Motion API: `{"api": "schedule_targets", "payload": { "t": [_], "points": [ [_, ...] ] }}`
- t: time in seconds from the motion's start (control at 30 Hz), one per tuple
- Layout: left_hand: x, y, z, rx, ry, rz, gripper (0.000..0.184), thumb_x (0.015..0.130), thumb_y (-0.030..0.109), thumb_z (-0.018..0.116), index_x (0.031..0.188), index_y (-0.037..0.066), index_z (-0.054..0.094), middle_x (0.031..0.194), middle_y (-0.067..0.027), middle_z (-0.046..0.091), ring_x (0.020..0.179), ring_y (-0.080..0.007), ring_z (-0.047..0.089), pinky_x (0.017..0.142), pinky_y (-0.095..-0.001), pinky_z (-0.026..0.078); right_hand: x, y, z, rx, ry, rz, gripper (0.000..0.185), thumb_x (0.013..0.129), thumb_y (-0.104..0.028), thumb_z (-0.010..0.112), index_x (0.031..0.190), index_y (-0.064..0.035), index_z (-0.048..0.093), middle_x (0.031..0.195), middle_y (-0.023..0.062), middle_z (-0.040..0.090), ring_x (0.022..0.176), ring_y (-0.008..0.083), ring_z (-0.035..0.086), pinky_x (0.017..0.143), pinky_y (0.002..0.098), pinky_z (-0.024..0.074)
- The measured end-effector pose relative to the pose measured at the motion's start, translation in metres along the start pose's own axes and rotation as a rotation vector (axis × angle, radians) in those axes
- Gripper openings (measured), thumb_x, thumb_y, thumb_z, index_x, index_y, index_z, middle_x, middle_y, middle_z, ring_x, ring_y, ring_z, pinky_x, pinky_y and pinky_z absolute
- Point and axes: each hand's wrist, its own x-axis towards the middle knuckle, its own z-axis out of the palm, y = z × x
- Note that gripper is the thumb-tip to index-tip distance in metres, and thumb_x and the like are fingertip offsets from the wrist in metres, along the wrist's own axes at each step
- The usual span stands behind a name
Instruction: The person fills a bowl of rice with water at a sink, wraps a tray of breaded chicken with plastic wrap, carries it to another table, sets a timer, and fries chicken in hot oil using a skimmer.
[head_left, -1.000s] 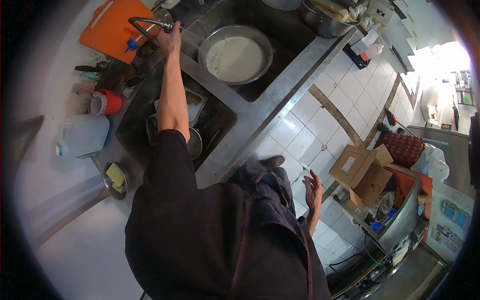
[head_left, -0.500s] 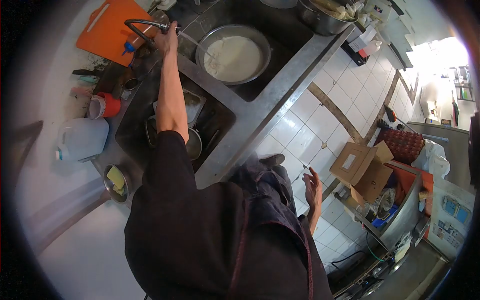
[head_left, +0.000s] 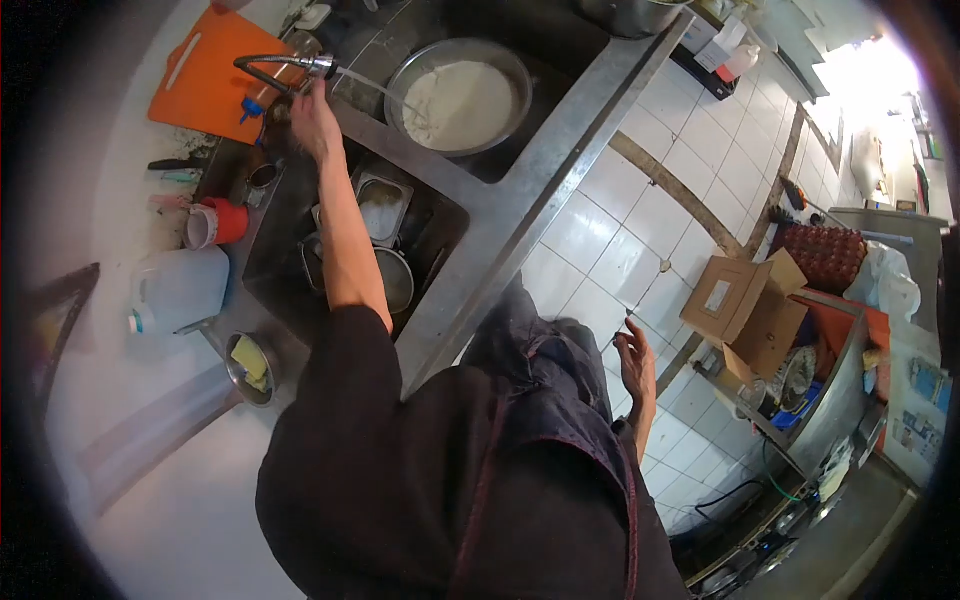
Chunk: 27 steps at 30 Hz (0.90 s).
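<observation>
My left hand [head_left: 315, 125] reaches over the sink's edge, just below the spout head of a curved metal faucet [head_left: 318, 66]. Its fingers look apart and slightly smeared, and contact with the faucet is hard to make out. Water [head_left: 370, 85] streams from the spout into a round metal basin [head_left: 525, 90] of cloudy white liquid, with pale grains where the stream lands. The basin stands in the far sink compartment. My right hand [head_left: 637, 368] hangs beside my apron above the tiled floor, fingers loosely bent and apart, holding nothing.
The nearer sink compartment [head_left: 440, 235] holds metal pans. Along the wall side are an orange cutting board [head_left: 205, 85], a red cup [head_left: 230, 220], a plastic jug [head_left: 185, 290] and a metal bowl with sponges [head_left: 240, 385]. An open cardboard box [head_left: 725, 300] sits at right.
My left hand has come off the faucet head and drawn back toward me. Water still runs into the basin. The view has shifted slightly; my right hand stays low at my side.
</observation>
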Motion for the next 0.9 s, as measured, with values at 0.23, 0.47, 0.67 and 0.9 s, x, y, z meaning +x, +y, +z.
{"api": "schedule_targets", "payload": {
  "t": [0.23, 0.47, 0.67, 0.9],
  "points": [
    [-0.259, -0.011, 0.001, -0.178, -0.378, 0.133, 0.043, 0.092, 0.026, 0.066, 0.120, -0.004, 0.052, 0.118, -0.0137, 0.059, 0.107, -0.0215, 0.057, 0.096, -0.0349, 0.045, -0.046, 0.047, -0.020, 0.087, 0.067, 0.069, 0.047, 0.099, -0.026, 0.055, 0.141, -0.0086, 0.046, 0.118, 0.0189, 0.065, 0.106, 0.0268, 0.063, 0.089, 0.0361, 0.0497],
    [-0.553, 0.026, 0.024, -0.083, -1.282, 0.469, 0.051, 0.084, 0.016, 0.069, 0.130, 0.001, 0.051, 0.121, -0.0190, 0.059, 0.115, -0.0326, 0.057, 0.102, -0.0410, 0.042, -0.154, 0.165, -0.055, 0.322, 0.260, 0.137, 0.048, 0.097, -0.026, 0.058, 0.141, -0.0081, 0.047, 0.121, 0.0149, 0.064, 0.109, 0.0221, 0.060, 0.094, 0.0357, 0.0463],
    [-0.670, -0.093, 0.052, 0.148, -1.582, 0.571, 0.067, 0.079, 0.025, 0.070, 0.135, -0.003, 0.046, 0.135, -0.0264, 0.049, 0.128, -0.0406, 0.045, 0.111, -0.0441, 0.033, -0.298, 0.282, -0.101, 0.443, 0.665, 0.330, 0.049, 0.095, -0.027, 0.060, 0.139, -0.0104, 0.048, 0.123, 0.0178, 0.063, 0.106, 0.0294, 0.063, 0.092, 0.0382, 0.0487],
    [-0.668, -0.199, 0.084, 1.468, -1.921, 0.364, 0.062, 0.082, 0.042, 0.066, 0.122, -0.004, 0.052, 0.124, -0.0258, 0.050, 0.116, -0.0335, 0.048, 0.099, -0.0457, 0.037, -0.426, 0.415, -0.112, 0.644, 1.245, 0.580, 0.048, 0.094, -0.025, 0.059, 0.137, -0.0070, 0.051, 0.118, 0.0152, 0.066, 0.103, 0.0246, 0.065, 0.088, 0.0369, 0.0503]
  ]
}}
